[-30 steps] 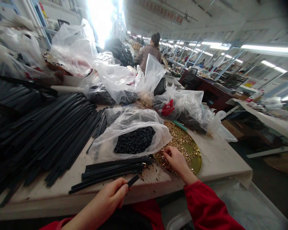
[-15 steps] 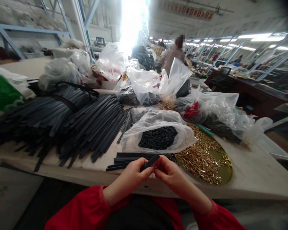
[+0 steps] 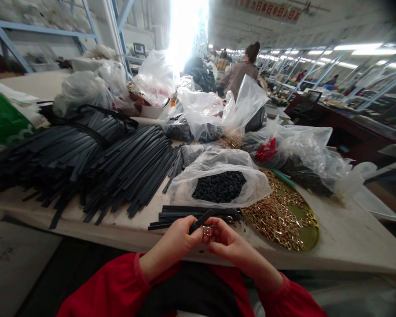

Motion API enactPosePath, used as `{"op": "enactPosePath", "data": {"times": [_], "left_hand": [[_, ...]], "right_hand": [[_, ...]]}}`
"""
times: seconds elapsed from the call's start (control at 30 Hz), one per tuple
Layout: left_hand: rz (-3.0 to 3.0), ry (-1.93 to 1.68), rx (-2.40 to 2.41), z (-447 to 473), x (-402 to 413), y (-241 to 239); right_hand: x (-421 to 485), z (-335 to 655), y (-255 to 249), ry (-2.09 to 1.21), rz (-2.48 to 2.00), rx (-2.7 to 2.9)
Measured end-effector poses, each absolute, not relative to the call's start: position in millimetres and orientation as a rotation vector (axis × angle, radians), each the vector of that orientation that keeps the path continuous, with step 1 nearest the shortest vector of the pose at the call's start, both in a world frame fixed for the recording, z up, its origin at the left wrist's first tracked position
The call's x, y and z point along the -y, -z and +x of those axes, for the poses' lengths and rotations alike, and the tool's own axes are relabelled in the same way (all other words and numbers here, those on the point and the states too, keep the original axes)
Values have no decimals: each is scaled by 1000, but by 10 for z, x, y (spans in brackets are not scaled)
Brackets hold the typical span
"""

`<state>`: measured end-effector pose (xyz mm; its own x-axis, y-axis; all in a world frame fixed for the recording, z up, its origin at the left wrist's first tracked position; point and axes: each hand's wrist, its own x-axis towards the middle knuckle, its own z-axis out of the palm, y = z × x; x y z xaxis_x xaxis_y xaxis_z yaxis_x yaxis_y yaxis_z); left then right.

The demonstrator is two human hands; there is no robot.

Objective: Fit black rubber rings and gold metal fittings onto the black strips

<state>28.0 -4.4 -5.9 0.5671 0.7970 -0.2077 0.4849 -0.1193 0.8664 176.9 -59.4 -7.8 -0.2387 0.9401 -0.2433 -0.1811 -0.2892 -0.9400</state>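
Observation:
My left hand is closed on a black strap, whose end sticks up between thumb and forefinger. My right hand pinches a small gold buckle close to that strap. The hands meet just above the front edge of the table; whether the buckle is threaded on the strap I cannot tell. Beyond them lies a short stack of black straps. To the right, a round gold tray bears many loose gold buckles. An open plastic bag holds small black pieces.
Large bundles of black straps cover the left of the table. Filled plastic bags stand at the back and right. A green bag is at far left. A person is farther off.
The gold buckle now shows between the hands, where fingers covered it before. My right fingers have opened slightly around it, and the strap in my left hand has shifted a little left.

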Motion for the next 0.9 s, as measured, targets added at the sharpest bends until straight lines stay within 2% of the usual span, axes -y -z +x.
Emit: {"op": "enactPosePath", "data": {"times": [0.23,0.4,0.5,0.9], "left_hand": [[1697,-351,-962,200,18,-21],[1718,-294,-961,100,19,-28],[1767,-312,-946,124,28,12],[1603,-323,-929,242,97,21]], "right_hand": [[542,1754,242,-1292,-1321,933],[513,1726,215,-1438,-1142,297],[534,1635,218,-1524,-1031,104],[681,1463,332,-1265,-1289,562]]}}
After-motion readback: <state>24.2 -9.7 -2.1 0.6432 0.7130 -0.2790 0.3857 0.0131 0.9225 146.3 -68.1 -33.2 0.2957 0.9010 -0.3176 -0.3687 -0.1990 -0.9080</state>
